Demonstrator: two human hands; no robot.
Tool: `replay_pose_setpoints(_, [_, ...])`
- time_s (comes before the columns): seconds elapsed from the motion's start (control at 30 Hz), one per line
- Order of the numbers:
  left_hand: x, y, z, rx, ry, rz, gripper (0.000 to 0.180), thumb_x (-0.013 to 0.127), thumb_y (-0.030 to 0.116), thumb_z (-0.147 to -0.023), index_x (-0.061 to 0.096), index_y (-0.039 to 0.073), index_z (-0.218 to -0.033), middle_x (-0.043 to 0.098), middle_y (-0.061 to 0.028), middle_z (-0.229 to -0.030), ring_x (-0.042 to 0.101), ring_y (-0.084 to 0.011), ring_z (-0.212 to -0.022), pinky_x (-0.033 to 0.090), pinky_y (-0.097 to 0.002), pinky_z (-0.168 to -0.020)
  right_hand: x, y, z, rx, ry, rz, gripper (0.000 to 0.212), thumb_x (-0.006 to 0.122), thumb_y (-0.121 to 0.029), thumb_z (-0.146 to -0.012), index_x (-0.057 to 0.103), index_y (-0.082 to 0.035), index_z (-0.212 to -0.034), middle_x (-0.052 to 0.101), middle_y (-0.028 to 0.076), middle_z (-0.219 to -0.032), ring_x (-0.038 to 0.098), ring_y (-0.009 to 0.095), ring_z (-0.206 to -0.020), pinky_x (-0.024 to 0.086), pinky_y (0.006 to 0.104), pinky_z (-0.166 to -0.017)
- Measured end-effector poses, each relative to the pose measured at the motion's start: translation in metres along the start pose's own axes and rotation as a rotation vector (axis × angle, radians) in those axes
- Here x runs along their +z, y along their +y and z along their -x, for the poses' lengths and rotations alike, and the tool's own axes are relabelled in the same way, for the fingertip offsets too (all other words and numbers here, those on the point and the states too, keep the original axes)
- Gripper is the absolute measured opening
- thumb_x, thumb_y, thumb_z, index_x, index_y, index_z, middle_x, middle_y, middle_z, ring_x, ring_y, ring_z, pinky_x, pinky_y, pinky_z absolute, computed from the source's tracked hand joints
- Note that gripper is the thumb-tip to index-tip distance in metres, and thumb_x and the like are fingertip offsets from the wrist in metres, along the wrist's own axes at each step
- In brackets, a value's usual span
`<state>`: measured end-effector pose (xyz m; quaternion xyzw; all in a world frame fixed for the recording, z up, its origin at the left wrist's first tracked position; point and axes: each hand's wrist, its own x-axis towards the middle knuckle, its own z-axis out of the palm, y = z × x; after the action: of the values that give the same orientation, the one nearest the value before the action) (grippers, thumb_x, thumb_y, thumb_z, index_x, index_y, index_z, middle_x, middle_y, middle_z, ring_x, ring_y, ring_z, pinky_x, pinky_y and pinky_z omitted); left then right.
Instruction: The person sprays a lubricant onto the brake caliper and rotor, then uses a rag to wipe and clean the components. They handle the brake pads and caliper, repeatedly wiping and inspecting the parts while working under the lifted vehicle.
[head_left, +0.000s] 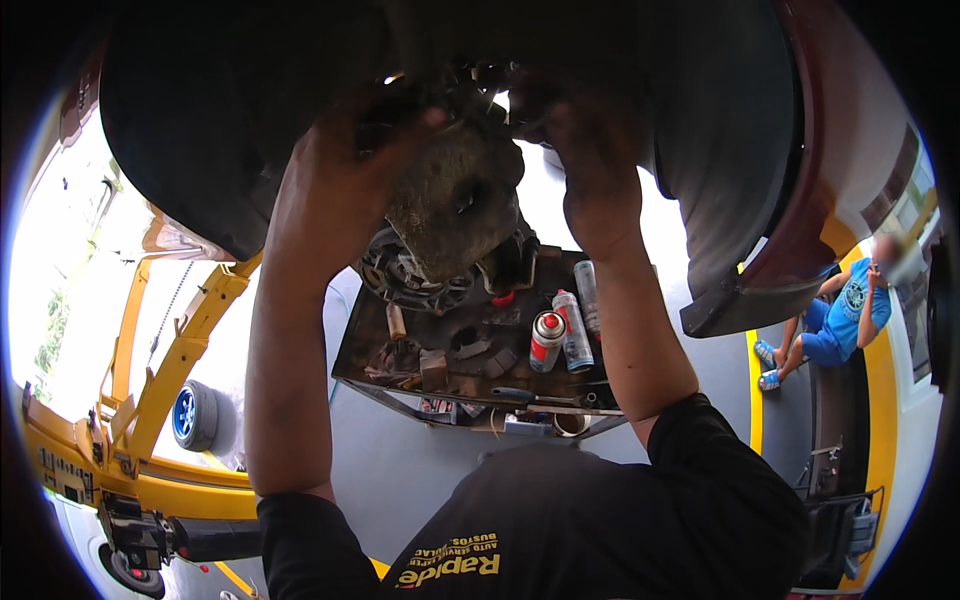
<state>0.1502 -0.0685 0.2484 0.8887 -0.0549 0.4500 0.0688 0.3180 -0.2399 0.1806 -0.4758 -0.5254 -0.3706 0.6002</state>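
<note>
Both my arms reach up into the dark wheel well of a raised dark red car. My left hand [340,175] is at the left of a rough grey-brown metal part [455,205], its thumb and fingers curled about something dark. On the other side, my right hand [598,170] is raised higher, fingers bent around a dark piece that I cannot make out. Shadow hides most of the fingertips. Between the hands, the metal part hangs in front of my chest, with dark mechanical parts [470,85] above it.
Below stands a dark tool cart [460,325] bearing a red-and-white spray can [547,341], more cans, a ratchet [530,398] and small blocks. A yellow lift arm [185,350] and a wheel [195,414] are at the left. A person in blue [850,310] sits at the right.
</note>
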Motion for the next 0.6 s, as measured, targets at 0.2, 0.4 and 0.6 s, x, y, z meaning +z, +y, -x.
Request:
replay_pose_setpoints(0.2, [0.011, 0.011, -0.017, -0.429, 0.012, 0.208, 0.030, 0.074, 0.024, -0.094, 0.076, 0.005, -0.118, 0.078, -0.0171, -0.098, 0.076, -0.0263, -0.091, 0.056, -0.0362, -0.084, 0.026, -0.024, -0.002, 0.285, -0.025, -0.247, 0.032, 0.061, -0.015, -0.107, 0.064, -0.002, -0.137, 0.068, 0.012, -0.136, 0.069, 0.020, -0.116, 0.054, 0.0350, -0.099])
replay_pose_setpoints(0.4, [0.036, 0.013, 0.005, -0.397, 0.314, 0.565, 0.025, 0.071, 0.020, -0.096, 0.068, -0.001, -0.109, 0.075, -0.0108, -0.095, 0.069, -0.0192, -0.086, 0.052, -0.0328, -0.083, 0.046, -0.029, -0.001, 0.041, -0.112, 0.142, 0.047, 0.073, -0.014, -0.092, 0.065, -0.008, -0.138, 0.055, 0.018, -0.140, 0.056, 0.037, -0.130, 0.046, 0.0435, -0.110])
replay_pose_setpoints(0.6, [0.049, 0.009, 0.013, -0.416, 0.467, 0.614, 0.019, 0.054, 0.012, -0.099, 0.064, -0.001, -0.108, 0.071, -0.0092, -0.098, 0.064, -0.0140, -0.090, 0.049, -0.0298, -0.084, 0.048, -0.030, 0.004, 0.034, -0.116, 0.193, 0.049, 0.074, -0.016, -0.090, 0.066, -0.008, -0.138, 0.055, 0.021, -0.140, 0.055, 0.040, -0.131, 0.045, 0.0474, -0.110])
